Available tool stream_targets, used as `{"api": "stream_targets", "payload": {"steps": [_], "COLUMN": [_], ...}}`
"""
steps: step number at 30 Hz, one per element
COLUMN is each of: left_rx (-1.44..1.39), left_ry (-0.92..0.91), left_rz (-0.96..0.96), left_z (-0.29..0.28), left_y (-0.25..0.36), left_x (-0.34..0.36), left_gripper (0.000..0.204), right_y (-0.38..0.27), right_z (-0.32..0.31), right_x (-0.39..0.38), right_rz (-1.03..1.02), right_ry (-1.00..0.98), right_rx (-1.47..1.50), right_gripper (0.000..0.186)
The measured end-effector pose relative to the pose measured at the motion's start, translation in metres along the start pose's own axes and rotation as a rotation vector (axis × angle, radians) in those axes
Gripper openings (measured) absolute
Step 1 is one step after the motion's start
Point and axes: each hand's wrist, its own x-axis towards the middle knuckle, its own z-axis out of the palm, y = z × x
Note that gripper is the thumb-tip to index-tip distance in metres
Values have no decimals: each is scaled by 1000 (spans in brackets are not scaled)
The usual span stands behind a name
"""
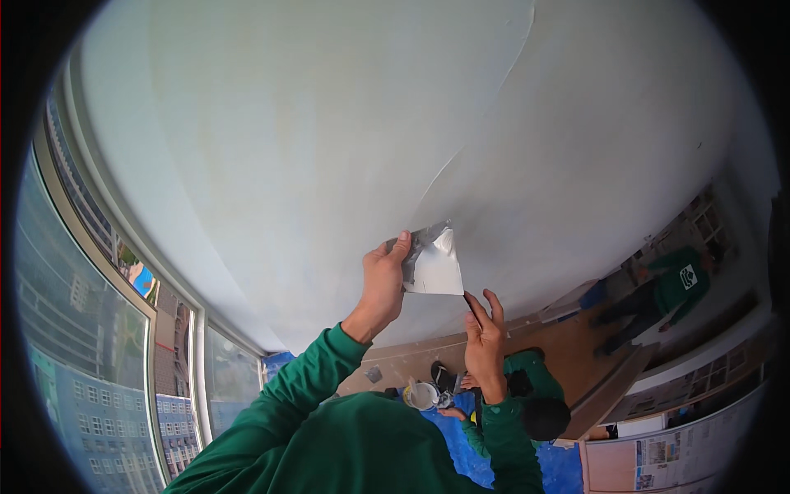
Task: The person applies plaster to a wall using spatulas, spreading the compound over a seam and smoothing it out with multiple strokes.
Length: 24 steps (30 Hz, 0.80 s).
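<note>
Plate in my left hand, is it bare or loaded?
Loaded: white paste covers much of the plate; gray shows near the left hand.

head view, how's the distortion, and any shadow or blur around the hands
Head view: strong fisheye bend, curving the window frame; head view: soft shadow on the pale surface beside the plate; head view: left hand and right hand fairly sharp.

white paste [445, 241], grey blade [424, 238], green sleeves [309, 377], blue sheeting [564, 468], pale grey wall [313, 123]

Green top [362, 440], long matching sleeves [300, 383], cuffs [347, 344] snug; left hand [383, 284], right hand [485, 342] bare.
</note>
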Motion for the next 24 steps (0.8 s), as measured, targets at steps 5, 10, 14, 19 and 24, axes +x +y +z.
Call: {"api": "stream_targets", "payload": {"steps": [5, 10, 14, 19, 24], "left_rx": [298, 481, 514, 362, 405], "left_ry": [-75, -56, 142, 284, 500], "left_rz": [146, 326, 667, 783, 597], "left_z": [-2, 3, -26, -104, -199], "left_y": [5, 3, 33, 109, 114], "left_x": [1, 0, 1, -21, -88], "left_gripper": [38, 40, 32, 28, 30], "right_y": [-33, -49, -37, 48, 34], "right_z": [-30, -7, 42, 140, 205], "right_x": [46, 47, 23, 3, 48], "right_rz": [-147, -317, -342, 570, 715], "right_ry": [40, -53, -169, -25, 206], "right_rx": [-48, -142, 145, 1249, 1060], "right_gripper": [64, 66, 56, 35, 53]}}
